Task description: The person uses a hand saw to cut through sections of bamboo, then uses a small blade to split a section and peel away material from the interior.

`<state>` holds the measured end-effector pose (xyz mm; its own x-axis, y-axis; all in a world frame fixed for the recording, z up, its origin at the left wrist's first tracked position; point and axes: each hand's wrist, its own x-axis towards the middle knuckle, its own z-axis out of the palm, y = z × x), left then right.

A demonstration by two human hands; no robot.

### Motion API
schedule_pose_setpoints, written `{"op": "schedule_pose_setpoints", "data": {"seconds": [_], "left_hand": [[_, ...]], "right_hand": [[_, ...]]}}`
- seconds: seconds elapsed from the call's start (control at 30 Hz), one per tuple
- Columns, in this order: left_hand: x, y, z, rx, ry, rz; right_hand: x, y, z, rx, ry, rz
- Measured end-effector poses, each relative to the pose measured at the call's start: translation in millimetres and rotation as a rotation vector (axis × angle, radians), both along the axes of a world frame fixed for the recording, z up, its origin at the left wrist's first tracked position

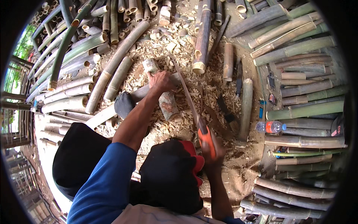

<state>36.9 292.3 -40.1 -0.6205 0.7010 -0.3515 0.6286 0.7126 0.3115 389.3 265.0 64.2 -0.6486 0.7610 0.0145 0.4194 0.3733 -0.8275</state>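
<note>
My left hand is closed over a grey-green bamboo pole, near the pole's right end. The pole lies across a short, mottled log, whose far end shows beyond my fingers. Farther left, a dark rounded thing like a shoe toe rests on the pole. In my right hand, somewhat blurred, is the orange and black handle of a handsaw. Its long blade points away from me and crosses the pole just right of my left hand. How deep its teeth sit in the bamboo cannot be made out.
Wood chips cover the ground. Cut bamboo lengths are stacked on the right, with more bamboo at the left and far side. A plastic bottle lies on the right. A dark-bladed tool lies beyond the saw handle.
</note>
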Motion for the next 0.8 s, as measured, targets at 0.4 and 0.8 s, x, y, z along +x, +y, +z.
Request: {"op": "schedule_pose_setpoints", "data": {"seconds": [0.4,0.8], "left_hand": [[-2.7,7.7,-6.8,0.016,0.078,0.011],[-6.5,-4.8,-32.7,0.103,0.104,-0.033]], "right_hand": [[-100.4,46.9,-11.5,0.09,0.225,0.049],[-93.8,43.7,-21.4,0.005,0.211,0.038]]}}
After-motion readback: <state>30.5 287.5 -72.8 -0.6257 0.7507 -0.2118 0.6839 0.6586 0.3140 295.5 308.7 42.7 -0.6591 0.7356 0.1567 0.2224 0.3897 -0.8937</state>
